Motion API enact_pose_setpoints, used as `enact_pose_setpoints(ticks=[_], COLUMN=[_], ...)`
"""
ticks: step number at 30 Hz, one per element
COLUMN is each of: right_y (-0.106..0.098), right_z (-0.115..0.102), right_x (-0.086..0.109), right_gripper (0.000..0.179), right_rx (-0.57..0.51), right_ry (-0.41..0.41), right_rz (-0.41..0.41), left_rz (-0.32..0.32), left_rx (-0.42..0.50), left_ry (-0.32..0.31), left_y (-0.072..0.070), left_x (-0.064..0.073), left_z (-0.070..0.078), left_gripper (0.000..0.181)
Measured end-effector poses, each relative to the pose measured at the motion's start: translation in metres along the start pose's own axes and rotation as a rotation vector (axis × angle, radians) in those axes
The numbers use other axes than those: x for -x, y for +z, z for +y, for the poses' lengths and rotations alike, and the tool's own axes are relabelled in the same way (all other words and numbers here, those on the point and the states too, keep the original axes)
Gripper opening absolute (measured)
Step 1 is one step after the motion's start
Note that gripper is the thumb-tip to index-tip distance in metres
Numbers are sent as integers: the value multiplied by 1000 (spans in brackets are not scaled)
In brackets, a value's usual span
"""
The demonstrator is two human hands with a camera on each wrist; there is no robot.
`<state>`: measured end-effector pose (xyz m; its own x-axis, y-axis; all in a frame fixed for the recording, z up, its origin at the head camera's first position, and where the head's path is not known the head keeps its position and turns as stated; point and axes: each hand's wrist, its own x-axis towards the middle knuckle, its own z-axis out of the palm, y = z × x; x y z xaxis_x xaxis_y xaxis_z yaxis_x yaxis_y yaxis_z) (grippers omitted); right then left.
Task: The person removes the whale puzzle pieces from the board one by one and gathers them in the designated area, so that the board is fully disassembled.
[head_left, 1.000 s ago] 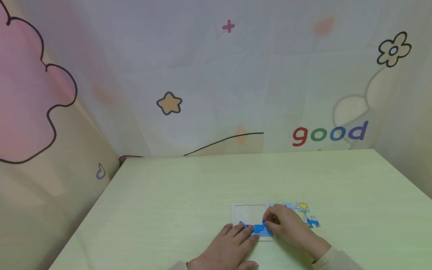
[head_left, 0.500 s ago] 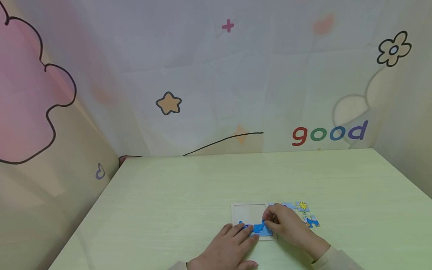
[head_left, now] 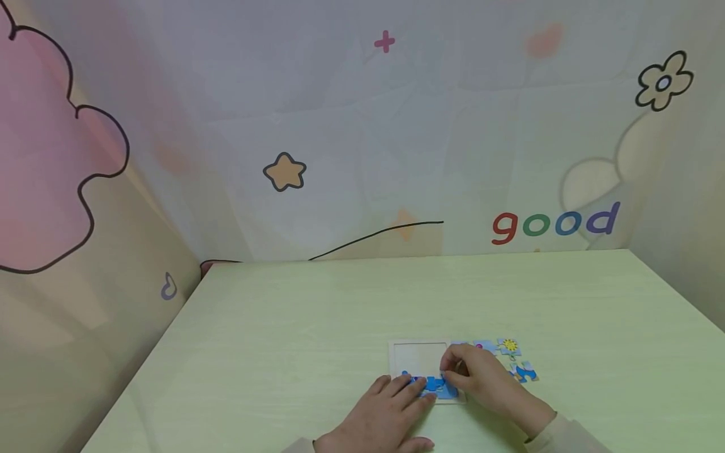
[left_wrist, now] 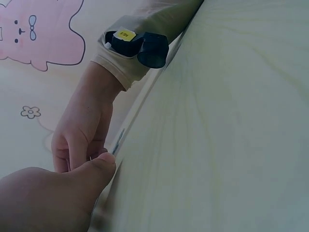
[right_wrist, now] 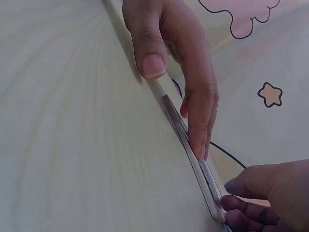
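Blue piece (head_left: 443,377) seems pinched by the right hand (head_left: 481,376).

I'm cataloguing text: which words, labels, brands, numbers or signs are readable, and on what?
"good", on the back wall.
"+", pink, same wall.
Note-like sign, left wall.
Yellow label on the device strapped to the right sleeve: too small and blurred to read.
Puzzle pieces: no legible lettering.

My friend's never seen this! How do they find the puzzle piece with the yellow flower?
In the head view, start at the pale table and find the puzzle board. Pieces lie beyond the right hand, and the flower piece is at the right end of their back row. Its bright yellow bloom sets it apart from the blue piece in front of it.
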<state>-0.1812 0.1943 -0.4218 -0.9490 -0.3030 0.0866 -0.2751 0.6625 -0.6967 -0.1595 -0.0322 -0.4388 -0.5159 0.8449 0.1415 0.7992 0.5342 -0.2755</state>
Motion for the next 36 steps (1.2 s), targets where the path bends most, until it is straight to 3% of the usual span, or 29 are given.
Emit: enact_pose_setpoints(ticks=[9,21,36], right_y=[-1,-2,-2], right_z=[2,3,2], right_x=[4,5,4], right_gripper=[6,15,18], right_rx=[20,23,42], right_ry=[-32,-65,-94], right_rz=[-4,-29,-25], left_rz=[-35,-49,-6], left_rx=[59,67,39], left_ry=[4,1,8], left_y=[0,-1,0], left_x=[-1,-1,0], left_z=[0,0,0], left_gripper=[63,63,62])
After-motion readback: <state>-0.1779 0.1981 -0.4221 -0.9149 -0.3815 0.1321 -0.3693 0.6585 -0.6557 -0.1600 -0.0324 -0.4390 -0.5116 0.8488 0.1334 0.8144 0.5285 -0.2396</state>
